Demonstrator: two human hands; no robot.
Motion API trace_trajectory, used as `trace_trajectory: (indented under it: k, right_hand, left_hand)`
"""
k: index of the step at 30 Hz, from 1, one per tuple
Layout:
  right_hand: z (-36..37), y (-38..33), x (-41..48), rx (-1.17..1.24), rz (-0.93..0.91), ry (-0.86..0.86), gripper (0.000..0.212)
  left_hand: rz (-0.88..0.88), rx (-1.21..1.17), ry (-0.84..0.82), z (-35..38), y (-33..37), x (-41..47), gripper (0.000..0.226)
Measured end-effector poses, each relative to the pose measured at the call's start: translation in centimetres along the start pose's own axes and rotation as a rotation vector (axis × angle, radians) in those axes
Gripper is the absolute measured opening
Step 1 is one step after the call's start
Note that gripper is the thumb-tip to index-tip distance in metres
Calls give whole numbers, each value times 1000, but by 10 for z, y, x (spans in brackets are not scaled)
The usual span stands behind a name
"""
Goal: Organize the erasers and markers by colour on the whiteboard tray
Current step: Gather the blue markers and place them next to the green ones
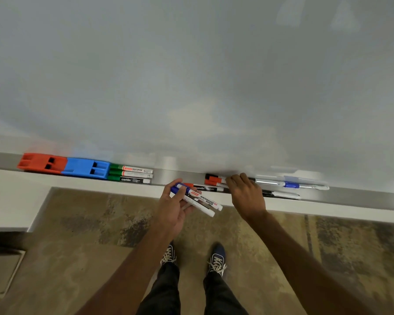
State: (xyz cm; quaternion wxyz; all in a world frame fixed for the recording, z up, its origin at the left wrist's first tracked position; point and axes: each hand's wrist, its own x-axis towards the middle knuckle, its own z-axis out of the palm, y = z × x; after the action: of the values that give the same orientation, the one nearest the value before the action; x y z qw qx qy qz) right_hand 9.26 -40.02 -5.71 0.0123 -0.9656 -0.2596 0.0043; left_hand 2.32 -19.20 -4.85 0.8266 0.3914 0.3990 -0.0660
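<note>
On the metal whiteboard tray (175,177) a red eraser (41,163) and a blue eraser (87,168) sit side by side at the left, with three green markers (130,175) stacked beside them. My left hand (175,205) is shut on blue-capped markers (196,198) held just in front of the tray. My right hand (246,192) rests fingers-down on the tray over red-capped markers (214,180). Another red-capped marker (203,187) lies in front of them. A blue marker (289,184) and a black marker (280,194) lie to the right.
The whiteboard (191,76) fills the upper view. A white ledge (14,196) juts out below the tray at the left. Below are mottled brown floor (89,258) and my two shoes (191,258).
</note>
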Motion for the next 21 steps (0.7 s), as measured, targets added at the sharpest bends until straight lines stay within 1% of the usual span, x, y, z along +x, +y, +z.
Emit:
trace_trajectory:
  k: [5, 8, 11, 13, 16, 19, 21]
  right_hand:
    - [1, 15, -8, 4, 33, 105, 26]
    - [-1, 42, -20, -11, 110, 131, 25]
    - [-3, 84, -39, -48, 217, 138, 28]
    - [-5, 111, -52, -91, 264, 121, 30]
    - [-6, 141, -67, -138, 277, 56, 31]
    - [-8, 158, -75, -168, 270, -43, 34]
    - [-10, 165, -76, -175, 255, -82, 35]
  left_hand:
    - [-8, 11, -12, 18, -11, -4, 26]
    - [-17, 21, -15, 30, -18, -6, 24]
    - [-25, 22, -23, 43, -26, -8, 22]
    - [-30, 17, -24, 52, -33, -9, 24]
    - [-40, 19, -36, 64, -42, -11, 28]
    - [-42, 22, -35, 74, -51, -14, 33]
    - [-43, 27, -29, 81, -55, -16, 31]
